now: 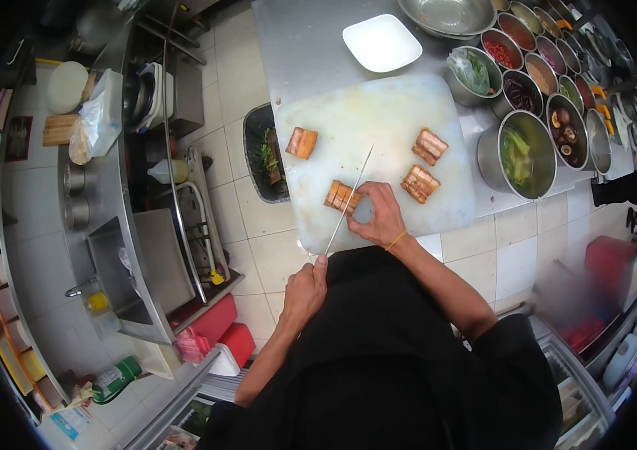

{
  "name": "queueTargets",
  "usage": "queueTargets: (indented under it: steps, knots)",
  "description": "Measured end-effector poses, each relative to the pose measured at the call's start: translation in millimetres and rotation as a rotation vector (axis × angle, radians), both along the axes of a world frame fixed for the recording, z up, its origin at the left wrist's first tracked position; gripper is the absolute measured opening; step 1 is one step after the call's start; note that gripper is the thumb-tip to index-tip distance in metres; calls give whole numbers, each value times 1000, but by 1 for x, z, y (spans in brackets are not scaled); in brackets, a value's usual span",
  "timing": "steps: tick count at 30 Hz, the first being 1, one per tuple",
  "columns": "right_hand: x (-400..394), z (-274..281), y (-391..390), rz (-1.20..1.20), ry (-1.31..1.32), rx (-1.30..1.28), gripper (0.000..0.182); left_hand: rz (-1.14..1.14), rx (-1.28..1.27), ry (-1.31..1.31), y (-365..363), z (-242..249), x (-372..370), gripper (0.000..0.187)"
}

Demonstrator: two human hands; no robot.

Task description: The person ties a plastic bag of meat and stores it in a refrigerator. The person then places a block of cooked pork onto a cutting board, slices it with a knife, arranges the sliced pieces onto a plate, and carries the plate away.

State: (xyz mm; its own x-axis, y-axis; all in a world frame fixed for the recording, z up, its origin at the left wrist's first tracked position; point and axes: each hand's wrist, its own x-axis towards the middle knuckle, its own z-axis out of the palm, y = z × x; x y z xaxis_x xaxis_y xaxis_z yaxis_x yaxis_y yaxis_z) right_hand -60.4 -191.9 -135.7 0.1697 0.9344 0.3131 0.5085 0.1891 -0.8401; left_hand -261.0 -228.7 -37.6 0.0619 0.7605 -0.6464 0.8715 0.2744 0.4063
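My left hand grips the handle of a long-bladed knife, its blade slanting up and away across the board. Beneath the blade lies a browned block of pork belly, with slice lines showing in it. The curled fingers of my right hand, which has a yellow band at the wrist, hold the block's right end close to the blade. All this is on a white cutting board. Other pork pieces sit apart: one at the left and two at the right, a farther piece and a nearer piece.
Beyond the board stands a white square dish, with a wide metal bowl beside it. At right are a metal pot of green vegetables and several ingredient bowls. Below the board's left edge sits a black bin with greens. A sink is farther left.
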Motion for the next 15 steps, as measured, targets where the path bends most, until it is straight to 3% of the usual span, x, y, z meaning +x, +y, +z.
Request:
queueTargets:
  steps: [6, 8, 15]
  knots:
    - [-1, -7, 3, 1, -11, 38, 47, -81, 21, 20, -21, 14, -23, 66]
    - [-1, -6, 5, 3, -18, 33, 46, -69, -85, 142, -30, 20, -36, 68]
    - [-2, -8, 5, 4, -26, -24, 44, -39, 14, 63, -4, -24, -2, 64]
